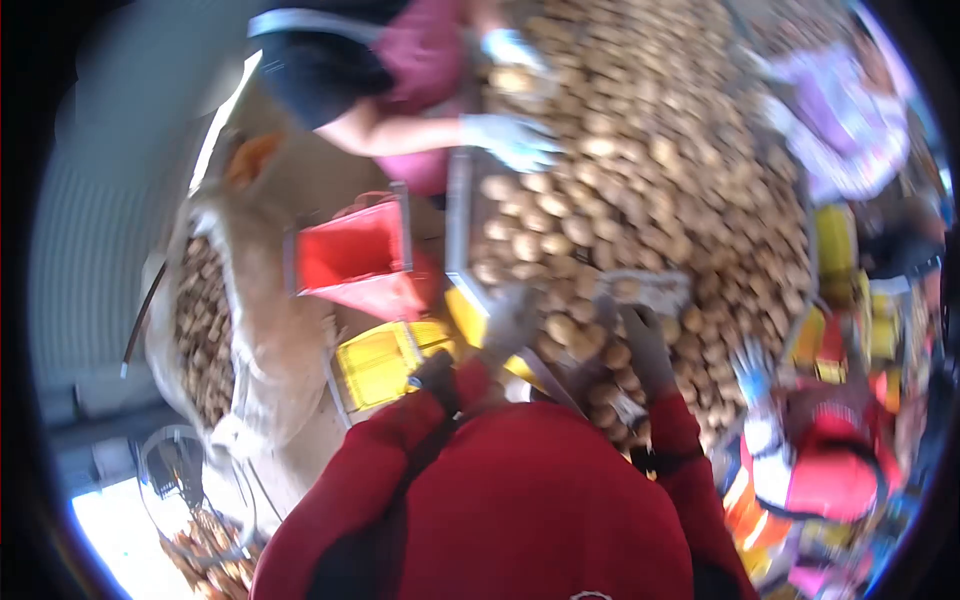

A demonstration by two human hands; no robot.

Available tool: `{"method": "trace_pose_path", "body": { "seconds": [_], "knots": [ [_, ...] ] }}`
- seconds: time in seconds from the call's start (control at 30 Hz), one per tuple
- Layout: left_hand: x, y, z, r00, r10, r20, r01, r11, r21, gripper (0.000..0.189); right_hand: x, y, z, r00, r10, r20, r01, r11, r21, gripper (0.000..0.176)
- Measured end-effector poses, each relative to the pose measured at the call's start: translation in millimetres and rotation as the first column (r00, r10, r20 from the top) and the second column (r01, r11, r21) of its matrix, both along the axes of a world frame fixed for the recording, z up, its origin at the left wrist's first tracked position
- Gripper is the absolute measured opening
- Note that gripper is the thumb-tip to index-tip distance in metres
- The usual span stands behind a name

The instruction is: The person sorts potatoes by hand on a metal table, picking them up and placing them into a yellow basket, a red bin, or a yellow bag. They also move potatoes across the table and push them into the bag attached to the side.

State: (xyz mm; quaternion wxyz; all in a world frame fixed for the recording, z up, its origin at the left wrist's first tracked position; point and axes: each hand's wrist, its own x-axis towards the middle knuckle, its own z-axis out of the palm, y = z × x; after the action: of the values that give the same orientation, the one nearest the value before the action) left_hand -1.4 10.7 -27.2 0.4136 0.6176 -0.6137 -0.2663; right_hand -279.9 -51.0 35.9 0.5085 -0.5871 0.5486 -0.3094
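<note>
A wide sorting table is heaped with potatoes [600, 225], round and brownish, some blurred. My left hand [511, 322], in a grey glove, is over the table's near left edge, beside the potatoes; its fingers are smeared by motion. My right hand [646, 348], in a darker grey glove, is low over the potatoes to the right. Its finger shape is too blurred to read, and no held thing shows in either hand. Just beyond the right hand lies a flat greyish piece [655, 290] among the potatoes.
Left of the table hang a red bin [350, 245] and a yellow bin [378, 365]. A big pale sack [265, 310] of potatoes stands farther left. Co-workers' gloved hands reach in at the far left [515, 142] and right [752, 372]. A metal rim [458, 215] edges the table.
</note>
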Motion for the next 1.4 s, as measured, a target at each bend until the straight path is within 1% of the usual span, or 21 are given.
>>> {"method": "trace_pose_path", "body": {
  "seconds": [0.03,0.07,0.1,0.13,0.2,0.3,0.47,0.53,0.6,0.67,0.7,0.73,0.77,0.8,0.87,0.93,1.13,1.27,1.3,1.37,1.4],
  "knots": [
    [-12.1,18.1,-16.6,0.962,0.093,-0.255,-0.077,0.994,0.073,0.024,20.7,0.8,18.6,0.995,-0.051,0.089,0.032,0.979,0.201,0.031],
    [-27.2,30.0,1.9,0.770,0.148,-0.620,-0.103,0.989,0.107,0.032,46.4,5.2,28.6,0.992,0.023,0.120,-0.047,0.978,0.205,0.030],
    [-27.1,43.1,17.6,0.727,0.316,-0.609,-0.043,0.907,0.419,0.047,68.6,13.5,38.5,0.986,0.081,0.143,-0.110,0.972,0.209,0.030],
    [-11.0,52.3,60.3,0.378,0.384,-0.842,0.278,0.821,0.499,0.064,87.8,20.0,48.6,0.980,0.121,0.160,-0.154,0.965,0.210,0.031],
    [7.3,57.8,112.6,-0.014,0.600,-0.800,0.393,0.739,0.547,0.074,125.1,31.0,76.4,0.888,0.419,0.192,-0.416,0.908,-0.055,0.033],
    [59.2,70.4,71.3,0.224,0.268,-0.937,0.156,0.939,0.306,0.052,156.0,36.9,94.3,0.847,0.522,0.102,-0.466,0.821,-0.329,0.039],
    [211.0,84.0,15.6,-0.273,0.323,-0.906,-0.287,0.872,0.397,0.041,133.4,31.5,64.8,0.886,0.461,-0.054,-0.450,0.826,-0.339,0.040],
    [251.3,96.9,-4.2,-0.242,0.341,-0.908,-0.378,0.829,0.412,0.037,126.4,31.5,74.7,0.856,0.479,-0.194,-0.515,0.765,-0.387,0.043],
    [263.0,110.0,-33.4,-0.092,0.363,-0.927,-0.364,0.855,0.371,0.032,124.7,35.4,55.9,0.800,0.364,-0.476,-0.598,0.417,-0.685,0.035],
    [211.5,107.2,-10.6,0.196,0.610,-0.768,-0.482,0.742,0.467,0.036,123.3,51.1,24.6,0.759,0.442,-0.478,-0.650,0.465,-0.601,0.038],
    [190.9,108.5,-9.6,0.372,0.585,-0.721,-0.423,0.798,0.430,0.040,112.2,68.2,-0.2,0.708,0.335,-0.621,-0.702,0.427,-0.570,0.045],
    [178.3,105.1,-24.5,0.431,0.367,-0.824,-0.316,0.917,0.244,0.035,99.8,76.2,-19.3,0.654,0.345,-0.673,-0.748,0.429,-0.507,0.056],
    [126.6,81.3,19.3,0.622,0.597,-0.506,-0.473,0.802,0.365,0.035,82.6,83.3,-26.2,0.659,0.409,-0.631,-0.743,0.482,-0.464,0.063],
    [112.5,75.9,17.5,0.833,0.431,-0.346,-0.373,0.900,0.225,0.034,63.2,92.7,-13.7,0.635,0.386,-0.669,-0.757,0.483,-0.440,0.067],
    [76.0,58.0,39.0,0.974,0.228,-0.017,-0.225,0.969,0.106,0.032,18.3,124.2,-23.2,0.720,0.309,-0.621,-0.666,0.558,-0.495,0.065],
    [44.8,37.7,61.3,0.959,0.074,0.273,-0.045,0.993,-0.109,0.030,-21.0,142.1,-2.5,0.698,0.301,-0.649,-0.644,0.659,-0.387,0.062],
    [-9.2,-36.1,71.5,0.898,-0.142,0.417,0.237,0.954,-0.185,0.032,-123.4,189.0,-7.0,0.806,-0.089,-0.585,-0.258,0.836,-0.484,0.045],
    [-35.5,-56.8,51.1,0.742,-0.090,0.665,0.060,0.996,0.068,0.068,-165.6,218.0,-2.0,0.718,-0.148,-0.680,-0.260,0.849,-0.459,0.036],
    [-47.5,-55.8,59.6,0.727,-0.193,0.659,0.006,0.961,0.275,0.082,-169.7,220.2,-6.6,0.715,-0.172,-0.677,-0.229,0.858,-0.460,0.036],
    [-70.9,-48.9,57.9,0.554,-0.224,0.802,0.327,0.944,0.037,0.073,-168.1,203.0,-6.0,0.727,-0.223,-0.650,-0.194,0.840,-0.506,0.035],
    [-82.2,-42.6,50.1,0.566,-0.349,0.747,0.424,0.900,0.100,0.070,-164.0,185.7,-2.6,0.724,-0.256,-0.640,-0.194,0.815,-0.546,0.037]
  ]
}}
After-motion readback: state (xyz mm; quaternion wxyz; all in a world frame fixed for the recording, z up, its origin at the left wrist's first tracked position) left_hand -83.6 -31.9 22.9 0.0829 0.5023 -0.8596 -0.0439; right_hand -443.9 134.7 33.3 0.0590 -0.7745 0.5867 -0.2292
